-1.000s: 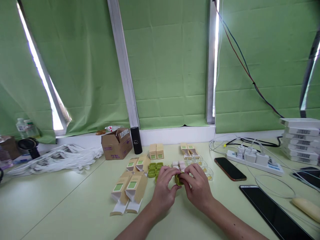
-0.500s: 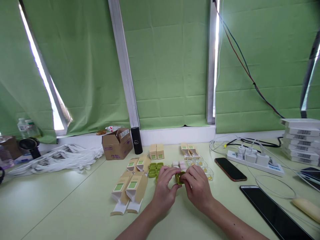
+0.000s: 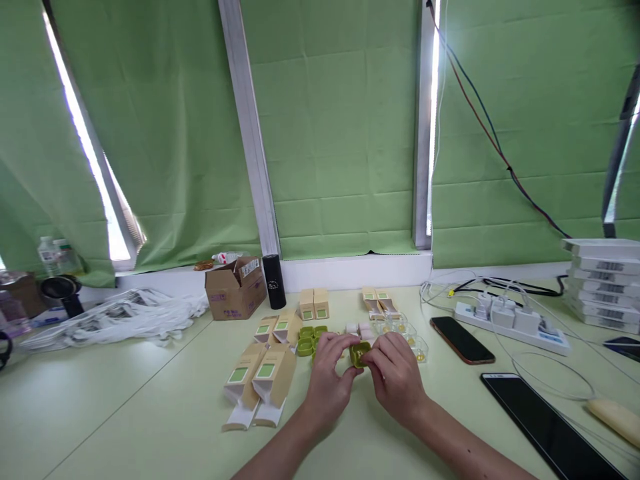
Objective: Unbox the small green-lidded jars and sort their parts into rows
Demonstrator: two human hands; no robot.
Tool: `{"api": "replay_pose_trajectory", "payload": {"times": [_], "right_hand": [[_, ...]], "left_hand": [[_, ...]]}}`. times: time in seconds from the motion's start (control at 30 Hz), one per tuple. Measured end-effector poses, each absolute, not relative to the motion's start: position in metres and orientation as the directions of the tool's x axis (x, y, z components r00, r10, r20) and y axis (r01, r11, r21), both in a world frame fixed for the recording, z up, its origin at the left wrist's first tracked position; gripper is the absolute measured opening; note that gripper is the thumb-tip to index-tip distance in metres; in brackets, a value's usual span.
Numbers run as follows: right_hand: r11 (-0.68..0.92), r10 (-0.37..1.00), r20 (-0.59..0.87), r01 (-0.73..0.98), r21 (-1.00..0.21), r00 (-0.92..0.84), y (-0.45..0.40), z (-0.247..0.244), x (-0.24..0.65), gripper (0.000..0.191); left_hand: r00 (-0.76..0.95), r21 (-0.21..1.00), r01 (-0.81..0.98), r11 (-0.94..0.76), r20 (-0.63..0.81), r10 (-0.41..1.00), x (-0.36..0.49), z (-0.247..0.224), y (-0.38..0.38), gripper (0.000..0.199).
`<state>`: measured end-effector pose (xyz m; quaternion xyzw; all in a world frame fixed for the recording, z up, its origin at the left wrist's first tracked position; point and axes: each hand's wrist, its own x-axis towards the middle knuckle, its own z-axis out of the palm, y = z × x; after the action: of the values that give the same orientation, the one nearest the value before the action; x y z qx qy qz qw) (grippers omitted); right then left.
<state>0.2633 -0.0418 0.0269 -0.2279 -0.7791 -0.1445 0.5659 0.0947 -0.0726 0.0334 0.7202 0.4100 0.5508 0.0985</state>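
Between my hands is a small olive-green square cup [image 3: 358, 355], its hollow side tipped toward me. My left hand [image 3: 329, 379] pinches it from the left with fingers and thumb. My right hand [image 3: 397, 375] has its fingertips closed at the cup's right edge; whether they hold something small inside is hidden. More green cups [image 3: 306, 340] stand in a cluster behind my left hand. Small pale pink-white pieces [image 3: 359, 329] sit behind the held cup. Clear plastic holders [image 3: 417, 347] with yellow bits lie past my right hand, partly covered by it.
Open cardboard packets [image 3: 273, 377] lie left of my hands, with upright small boxes [image 3: 314, 305] and two more packets [image 3: 380, 303] farther back. A brown carton [image 3: 235, 290] and black cylinder [image 3: 273, 282] stand behind. Right are a phone [image 3: 461, 339], power strip [image 3: 510, 325] and tablet [image 3: 545, 420].
The green cup has turned slightly in my fingers, so its hollow inside faces me more. Both hands stay nearly in place.
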Motion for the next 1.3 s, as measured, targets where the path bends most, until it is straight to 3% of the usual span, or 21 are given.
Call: {"api": "replay_pose_trajectory", "payload": {"times": [0.57, 0.97, 1.3], "right_hand": [[0.850, 0.156, 0.955, 0.526, 0.001, -0.254, -0.042, 0.026, 0.263, 0.023], [0.863, 0.123, 0.971, 0.506, -0.001, -0.207, -0.049, 0.034, 0.262, 0.022], [0.863, 0.292, 0.922, 0.486, -0.140, -0.253, -0.036, 0.030, 0.265, 0.016]], "left_hand": [[0.007, 0.643, 0.474, -0.601, 0.680, 0.733, 0.095, 0.035, -0.072, 0.055], [-0.113, 0.676, 0.526, -0.515, 0.656, 0.746, 0.081, 0.034, -0.062, 0.045], [-0.339, 0.742, 0.514, -0.430, 0.636, 0.693, 0.066, 0.044, -0.060, 0.031]]}}
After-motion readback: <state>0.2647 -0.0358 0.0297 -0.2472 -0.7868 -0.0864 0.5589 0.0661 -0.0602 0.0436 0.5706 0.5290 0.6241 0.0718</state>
